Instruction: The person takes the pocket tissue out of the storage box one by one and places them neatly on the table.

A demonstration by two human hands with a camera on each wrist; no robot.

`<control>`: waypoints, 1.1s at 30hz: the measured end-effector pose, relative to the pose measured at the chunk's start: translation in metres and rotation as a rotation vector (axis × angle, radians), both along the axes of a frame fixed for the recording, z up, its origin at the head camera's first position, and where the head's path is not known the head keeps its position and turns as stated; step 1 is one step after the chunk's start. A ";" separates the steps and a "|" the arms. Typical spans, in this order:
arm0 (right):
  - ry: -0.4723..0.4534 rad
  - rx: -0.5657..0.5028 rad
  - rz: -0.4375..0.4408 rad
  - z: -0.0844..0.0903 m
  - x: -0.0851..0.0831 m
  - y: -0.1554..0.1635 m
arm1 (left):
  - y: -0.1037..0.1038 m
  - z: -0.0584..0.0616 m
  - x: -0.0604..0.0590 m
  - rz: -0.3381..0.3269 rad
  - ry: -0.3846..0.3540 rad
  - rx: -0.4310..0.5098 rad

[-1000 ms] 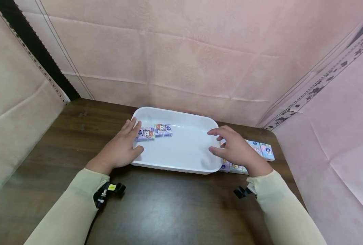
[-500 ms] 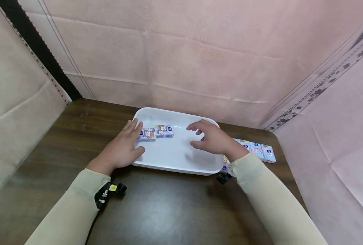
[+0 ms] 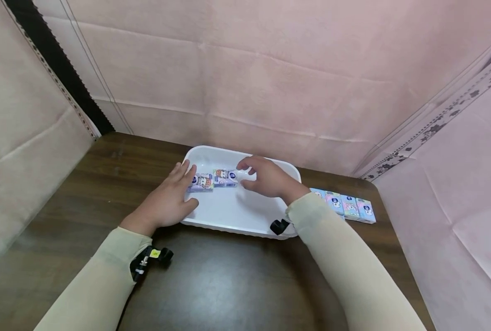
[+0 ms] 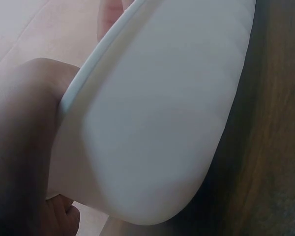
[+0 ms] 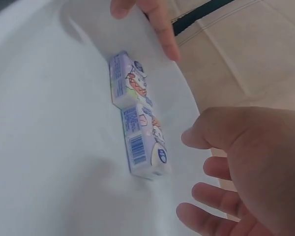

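Observation:
A white tray (image 3: 228,214) stands on the table. Near its left end lie two small lilac packs with cartoon prints, like pocket tissues: the left pack (image 3: 202,183) and the right pack (image 3: 224,178), end to end in the right wrist view. My left hand (image 3: 164,200) rests over the tray's left rim, fingers spread straight and thumb inside. Over the tray my right hand (image 3: 266,179) hovers just right of the right pack (image 5: 145,140), thumb and fingers apart with nothing between them. In the left wrist view the tray's outer wall (image 4: 157,113) covers most of the scene.
To the right of the tray, a row of similar packs (image 3: 350,206) lies on the dark wooden table (image 3: 224,280), partly hidden by the right forearm. Pale pink fabric (image 3: 245,92) hangs close behind and along both sides.
My right hand has moved left from the tray's right rim to beside the right pack, uncovering more of the row outside. My left hand has stayed on the rim.

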State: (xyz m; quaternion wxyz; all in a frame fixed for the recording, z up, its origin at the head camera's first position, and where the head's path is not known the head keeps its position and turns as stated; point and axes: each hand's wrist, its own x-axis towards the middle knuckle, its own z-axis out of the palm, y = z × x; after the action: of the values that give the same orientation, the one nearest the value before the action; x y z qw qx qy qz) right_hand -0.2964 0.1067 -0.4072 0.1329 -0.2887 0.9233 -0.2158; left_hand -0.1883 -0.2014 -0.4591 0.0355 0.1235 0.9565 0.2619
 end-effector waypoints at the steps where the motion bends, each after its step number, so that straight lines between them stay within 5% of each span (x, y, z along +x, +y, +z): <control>1: -0.004 0.002 -0.008 -0.001 -0.002 -0.004 | 0.000 0.000 0.000 -0.001 -0.001 0.001; 11: 0.000 0.004 -0.016 -0.013 -0.021 -0.044 | -0.001 0.000 0.000 0.007 -0.008 -0.008; 33: 0.041 0.077 0.063 -0.039 -0.024 -0.061 | 0.001 -0.003 -0.002 0.014 0.001 -0.008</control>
State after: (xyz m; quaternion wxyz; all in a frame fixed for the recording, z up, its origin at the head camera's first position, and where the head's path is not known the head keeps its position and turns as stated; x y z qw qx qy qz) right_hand -0.3203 0.0456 -0.4467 0.1318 -0.3166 0.9239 -0.1700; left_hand -0.1899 -0.2002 -0.4622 0.0339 0.1167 0.9584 0.2582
